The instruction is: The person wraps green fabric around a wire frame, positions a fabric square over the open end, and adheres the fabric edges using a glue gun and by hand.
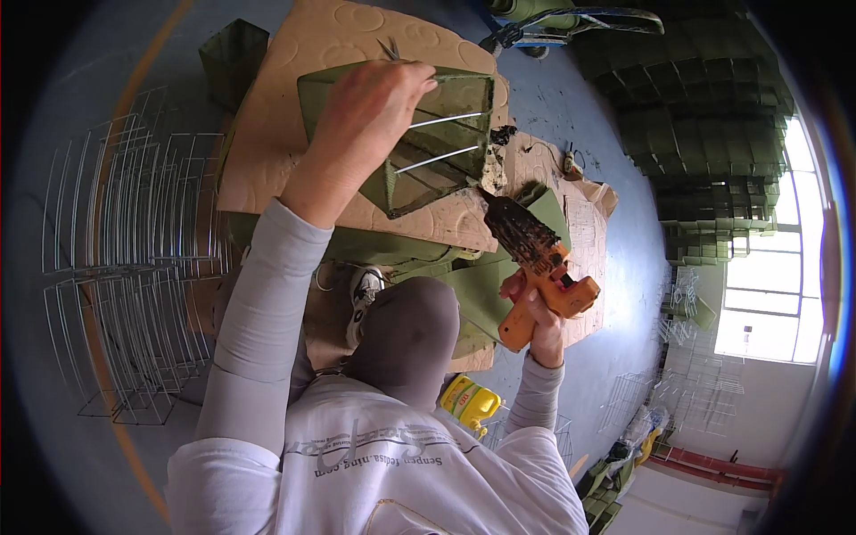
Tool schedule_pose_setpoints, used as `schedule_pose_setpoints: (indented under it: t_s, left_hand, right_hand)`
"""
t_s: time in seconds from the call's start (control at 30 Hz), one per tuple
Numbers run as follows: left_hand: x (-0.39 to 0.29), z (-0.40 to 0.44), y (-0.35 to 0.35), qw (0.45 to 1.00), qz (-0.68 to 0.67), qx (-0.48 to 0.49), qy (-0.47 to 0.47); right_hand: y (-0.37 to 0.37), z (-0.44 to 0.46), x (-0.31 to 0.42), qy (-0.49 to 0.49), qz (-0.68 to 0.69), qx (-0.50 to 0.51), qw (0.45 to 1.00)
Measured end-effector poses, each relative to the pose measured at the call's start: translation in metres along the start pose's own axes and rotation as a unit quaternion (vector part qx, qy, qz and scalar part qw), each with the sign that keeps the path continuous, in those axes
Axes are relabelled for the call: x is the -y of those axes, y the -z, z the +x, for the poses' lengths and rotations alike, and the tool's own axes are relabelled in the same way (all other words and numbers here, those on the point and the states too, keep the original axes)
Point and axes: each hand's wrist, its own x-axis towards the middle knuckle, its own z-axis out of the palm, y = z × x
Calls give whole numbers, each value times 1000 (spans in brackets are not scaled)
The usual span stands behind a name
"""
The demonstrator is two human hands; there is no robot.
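Observation:
A green fabric box with a wire frame (pixel 446 147) lies on its side on cardboard, two white metal rods showing across its open face. My left hand (pixel 379 98) is closed at the upper edge of this box, fingertips pinched on its rim. Just beyond the knuckles stick out dark pointed metal tips (pixel 389 49), like scissors; whether the hand also holds them I cannot tell. My right hand (pixel 542 325) grips an orange glue gun (pixel 535 267) by its handle. Dark residue cakes the gun's front, and its nozzle points at the box's lower right corner.
Cardboard (pixel 267 152) covers the work surface, with green fabric pieces (pixel 481 294) around it. Wire frames (pixel 134 267) stand at left. Stacked green boxes (pixel 695 116) fill the upper right. A yellow jug (pixel 470 401) sits on the floor beside my knee.

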Motion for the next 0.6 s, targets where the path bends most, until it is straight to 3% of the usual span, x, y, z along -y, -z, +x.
schedule_pose_setpoints:
  t_s: [0.6]
  left_hand:
    - [0, 2, 8, 999, -25, 24, 10]
  right_hand:
    - [-8, 8, -5, 26, 18, 12, 999]
